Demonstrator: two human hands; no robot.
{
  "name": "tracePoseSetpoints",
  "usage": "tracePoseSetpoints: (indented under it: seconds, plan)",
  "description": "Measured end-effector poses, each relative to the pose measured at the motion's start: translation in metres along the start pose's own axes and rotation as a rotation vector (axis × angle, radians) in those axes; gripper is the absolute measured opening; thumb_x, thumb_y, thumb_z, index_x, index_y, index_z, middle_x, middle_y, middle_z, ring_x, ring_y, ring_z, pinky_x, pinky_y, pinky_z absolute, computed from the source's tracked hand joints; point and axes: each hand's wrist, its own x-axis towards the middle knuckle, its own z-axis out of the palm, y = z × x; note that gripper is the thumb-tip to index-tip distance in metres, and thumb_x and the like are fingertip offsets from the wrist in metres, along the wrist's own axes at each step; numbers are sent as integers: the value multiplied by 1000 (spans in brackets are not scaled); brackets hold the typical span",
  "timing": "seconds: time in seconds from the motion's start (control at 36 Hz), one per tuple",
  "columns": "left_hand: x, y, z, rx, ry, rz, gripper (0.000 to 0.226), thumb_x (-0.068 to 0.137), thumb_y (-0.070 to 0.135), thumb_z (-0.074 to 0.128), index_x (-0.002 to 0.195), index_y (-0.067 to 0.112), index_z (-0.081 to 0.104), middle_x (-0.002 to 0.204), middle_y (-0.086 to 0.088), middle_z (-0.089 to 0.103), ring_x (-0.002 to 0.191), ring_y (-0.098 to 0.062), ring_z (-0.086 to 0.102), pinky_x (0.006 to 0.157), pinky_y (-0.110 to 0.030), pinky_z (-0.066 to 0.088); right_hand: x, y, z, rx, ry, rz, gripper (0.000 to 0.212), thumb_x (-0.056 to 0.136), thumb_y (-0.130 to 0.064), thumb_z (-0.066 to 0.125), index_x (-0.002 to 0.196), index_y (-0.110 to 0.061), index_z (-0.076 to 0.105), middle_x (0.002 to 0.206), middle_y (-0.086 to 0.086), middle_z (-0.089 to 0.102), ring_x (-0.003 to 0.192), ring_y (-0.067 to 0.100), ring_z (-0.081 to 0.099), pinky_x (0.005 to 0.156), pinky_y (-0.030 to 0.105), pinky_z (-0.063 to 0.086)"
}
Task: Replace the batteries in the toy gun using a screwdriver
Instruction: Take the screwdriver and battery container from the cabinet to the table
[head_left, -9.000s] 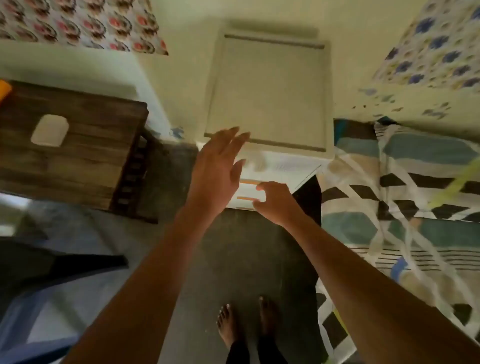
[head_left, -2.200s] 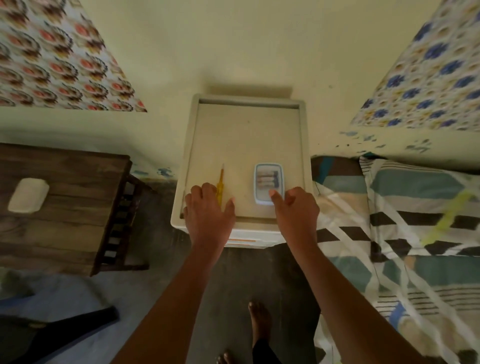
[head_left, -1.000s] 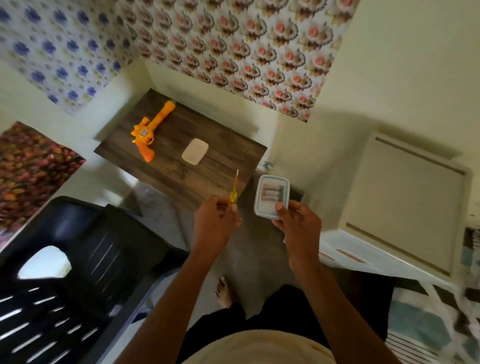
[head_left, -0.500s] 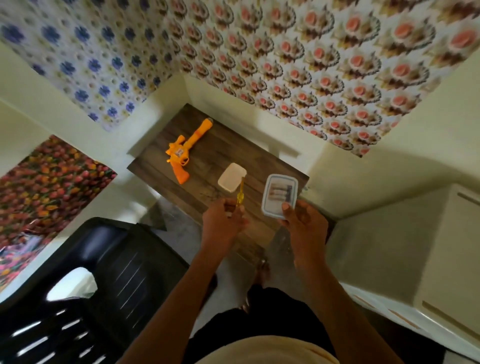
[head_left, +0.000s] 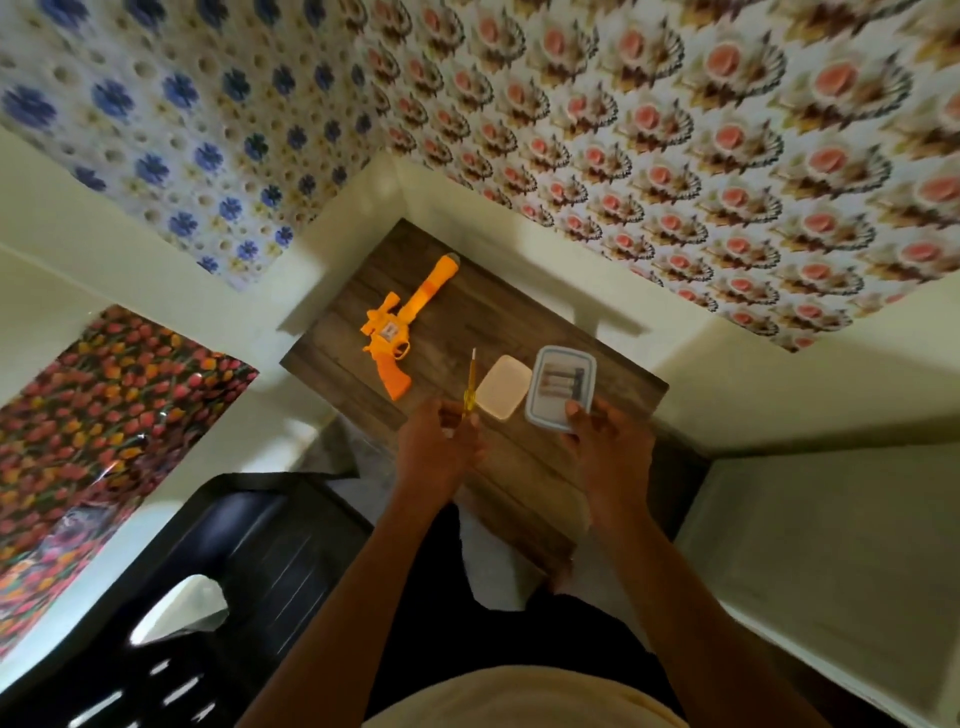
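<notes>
An orange toy gun (head_left: 402, 328) lies on the dark wooden table (head_left: 498, 322), barrel toward the far wall corner. My left hand (head_left: 437, 453) grips a yellow-handled screwdriver (head_left: 470, 387) by its handle, tip pointing away from me, over the table's near part. My right hand (head_left: 610, 452) holds a clear blue-rimmed container (head_left: 560, 389) with several batteries inside, thumb on its near rim. It hovers over the table's right side.
A cream rectangular lid or box (head_left: 503, 394) lies on the table between the screwdriver and the container. A black plastic chair (head_left: 218, 587) stands at lower left. A pale cabinet top (head_left: 831, 551) is at right. Patterned walls close the corner behind the table.
I have turned from the pale cabinet to the wooden table. Both hands have carried the screwdriver and the battery container forward over the tabletop, closer to the toy gun.
</notes>
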Motion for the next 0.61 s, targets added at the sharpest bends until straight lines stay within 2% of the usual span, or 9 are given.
tracePoseSetpoints:
  seconds: [0.08, 0.17, 0.25, 0.33, 0.39, 0.44, 0.5, 0.56, 0.61]
  plan:
    - [23, 7, -4, 27, -34, -13, 6, 97, 12, 69, 98, 15, 63, 85, -5, 76, 75, -26, 77, 76, -53, 65, 11, -4, 17, 33, 38, 28, 10, 95, -29, 73, 99, -38, 74, 97, -14, 79, 90, 7, 78, 83, 45, 65]
    - [60, 16, -8, 48, -109, -26, 12, 98, 9, 67, 98, 18, 60, 92, -9, 72, 80, -30, 76, 78, -59, 64, 25, -12, 38, 83, 102, 37, 15, 98, -23, 70, 101, -38, 71, 100, -10, 79, 90, 5, 77, 77, 34, 65]
    - [108, 27, -16, 123, -213, -64, 16, 95, 10, 70, 98, 23, 61, 96, -11, 73, 87, -35, 75, 82, -62, 62, 38, -23, 65, 107, 193, 78, 16, 100, -20, 67, 101, -36, 69, 91, -19, 73, 82, -5, 74, 70, 18, 62]
    - [144, 28, -17, 187, -249, -68, 17, 87, 22, 74, 101, 22, 63, 100, -10, 74, 89, -31, 75, 80, -56, 64, 46, -25, 80, 121, 248, 122, 21, 99, -19, 67, 96, -40, 67, 87, -23, 71, 83, -5, 73, 72, 18, 60]
    - [167, 30, -18, 244, -316, -64, 18, 89, 18, 74, 104, 18, 63, 102, -10, 73, 89, -26, 73, 79, -48, 64, 54, -22, 94, 141, 326, 140, 23, 99, -17, 67, 94, -40, 67, 88, -20, 72, 85, -3, 73, 72, 19, 59]
    - [192, 27, -21, 206, -379, -86, 16, 91, 13, 73, 100, 19, 61, 103, -10, 70, 93, -30, 73, 86, -52, 63, 62, -17, 110, 159, 397, 174, 26, 98, -14, 68, 91, -39, 66, 87, -18, 72, 84, -3, 73, 70, 18, 58]
    - [209, 26, -21, 208, -412, -69, 16, 90, 10, 73, 96, 19, 61, 98, -7, 70, 93, -31, 73, 87, -54, 62, 69, -11, 122, 167, 437, 215, 25, 98, -15, 68, 90, -39, 67, 89, -14, 74, 88, 2, 74, 77, 29, 62]
    - [230, 20, -20, 242, -432, -53, 16, 92, 3, 70, 94, 15, 60, 92, -5, 70, 86, -29, 73, 84, -51, 63, 76, 3, 135, 188, 484, 256, 22, 98, -16, 68, 91, -36, 70, 93, -6, 77, 93, 14, 76, 86, 43, 63]
    - [248, 10, -20, 238, -443, -61, 11, 96, 1, 67, 98, 9, 60, 93, -7, 70, 79, -24, 72, 80, -45, 63, 80, 12, 145, 204, 506, 285, 19, 99, -15, 67, 95, -33, 71, 97, -2, 78, 94, 17, 76, 88, 46, 63]
